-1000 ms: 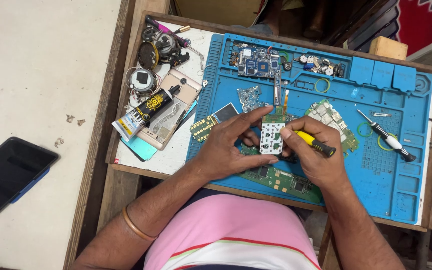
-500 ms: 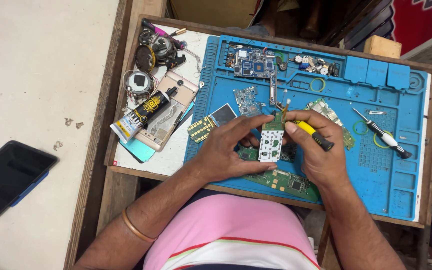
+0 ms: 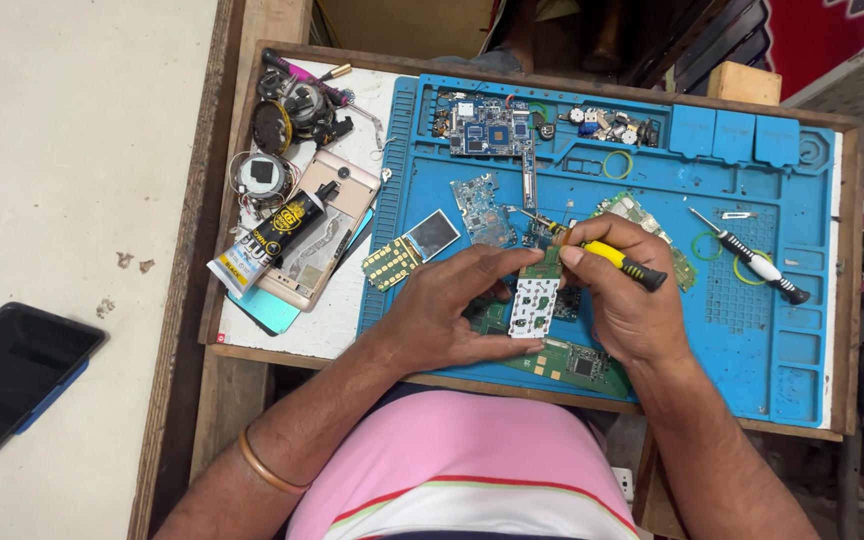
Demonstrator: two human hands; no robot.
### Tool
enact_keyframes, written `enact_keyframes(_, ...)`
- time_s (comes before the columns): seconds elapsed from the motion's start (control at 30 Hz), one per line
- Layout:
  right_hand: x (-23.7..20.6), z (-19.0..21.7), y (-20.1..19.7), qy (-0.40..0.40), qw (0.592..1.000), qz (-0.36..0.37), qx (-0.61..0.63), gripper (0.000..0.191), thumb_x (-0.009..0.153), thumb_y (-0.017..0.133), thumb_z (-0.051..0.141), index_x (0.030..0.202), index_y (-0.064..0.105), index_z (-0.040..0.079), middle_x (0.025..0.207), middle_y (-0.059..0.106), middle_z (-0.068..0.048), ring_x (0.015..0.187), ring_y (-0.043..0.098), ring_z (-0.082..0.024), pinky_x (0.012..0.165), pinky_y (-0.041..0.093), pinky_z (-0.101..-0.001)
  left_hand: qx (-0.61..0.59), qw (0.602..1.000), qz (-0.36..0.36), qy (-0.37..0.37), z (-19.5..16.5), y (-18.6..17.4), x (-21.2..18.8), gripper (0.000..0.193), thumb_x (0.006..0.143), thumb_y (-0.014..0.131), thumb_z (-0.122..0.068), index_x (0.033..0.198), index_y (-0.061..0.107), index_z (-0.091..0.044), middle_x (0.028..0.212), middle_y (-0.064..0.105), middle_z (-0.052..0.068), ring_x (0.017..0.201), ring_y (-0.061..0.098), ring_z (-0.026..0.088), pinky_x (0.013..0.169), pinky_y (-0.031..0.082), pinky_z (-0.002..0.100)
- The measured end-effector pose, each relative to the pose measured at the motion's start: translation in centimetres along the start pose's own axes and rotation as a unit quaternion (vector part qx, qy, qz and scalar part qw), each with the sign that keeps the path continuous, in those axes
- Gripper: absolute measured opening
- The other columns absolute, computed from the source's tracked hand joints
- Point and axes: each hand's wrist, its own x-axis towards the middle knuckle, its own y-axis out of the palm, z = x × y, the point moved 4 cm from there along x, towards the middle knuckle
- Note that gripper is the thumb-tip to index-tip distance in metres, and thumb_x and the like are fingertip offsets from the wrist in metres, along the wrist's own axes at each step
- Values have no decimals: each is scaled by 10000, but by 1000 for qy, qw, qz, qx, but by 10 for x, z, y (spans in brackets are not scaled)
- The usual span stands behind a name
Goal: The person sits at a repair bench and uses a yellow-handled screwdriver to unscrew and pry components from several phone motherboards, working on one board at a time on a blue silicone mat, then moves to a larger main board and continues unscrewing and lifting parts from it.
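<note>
- Right hand: fingers closed around a yellow-and-black handled screwdriver, tip angled down-left toward the top edge of the small white keypad circuit board; pen-style grip, likely for fine control.
- Left hand: thumb and fingers pinched on the same white board, pressing it flat on the blue silicone repair mat, apparently to stop it shifting under the tip.
- Board sits between both hands, touching the left fingertips, just left of the right thumb.
- Green circuit board lies just below the hands, partly under them.
- Second screwdriver with black-and-white handle lies well to the right on the mat.
- Left of the mat: yellow-and-black glue tube lying on a pink-gold phone back.
- Black phone far left, off the bench.
</note>
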Motion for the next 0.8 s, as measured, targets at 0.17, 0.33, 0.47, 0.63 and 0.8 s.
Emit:
enact_keyframes(0.17, 0, -2, -2, -3, 1000, 2, 8, 105, 951, 705, 14, 1050, 688, -19, 968, 698, -81, 819, 675, -138, 764, 570, -284, -4, 1000, 5, 2, -2, 1, 0, 779, 801, 921, -365, 1464, 550, -196, 1240, 689, 55, 959, 751, 156, 846, 661, 281)
enact_keyframes(0.33, -1, -2, -4, -9, 1000, -19, -3, 81, 937, 696, 20, 1012, 694, -11, 934, 689, -65, 791, 636, -120, 741, 530, -271, 8, 1000, 12, 8, -3, 1, 1, 768, 797, 923, -361, 1453, 561, -193, 1250, 694, 57, 958, 746, 161, 852, 656, 287)
enact_keyframes(0.47, -1, -2, -4, -23, 999, -35, -10, 57, 957, 691, 37, 994, 702, -5, 921, 677, -48, 799, 569, -88, 738, 456, -249, 16, 1000, 14, 21, -5, 2, 0, 768, 785, 923, -374, 1438, 566, -186, 1273, 688, 64, 988, 748, 171, 869, 652, 294)
enact_keyframes(0.63, -3, 0, -2, -25, 999, -46, -7, 50, 957, 683, 33, 986, 698, -5, 918, 681, -49, 800, 562, -86, 741, 450, -250, 17, 999, 11, 33, -7, 1, 1, 778, 775, 929, -376, 1438, 570, -184, 1285, 687, 63, 1009, 747, 172, 882, 650, 296)
enact_keyframes(0.8, -2, 7, 3, -21, 999, -30, -8, 62, 985, 673, 48, 1002, 694, -7, 890, 684, -73, 776, 631, -123, 733, 501, -267, 7, 1000, 12, -3, -4, 2, -1, 785, 768, 936, -368, 1435, 574, -169, 1273, 697, 60, 945, 755, 142, 845, 650, 281)
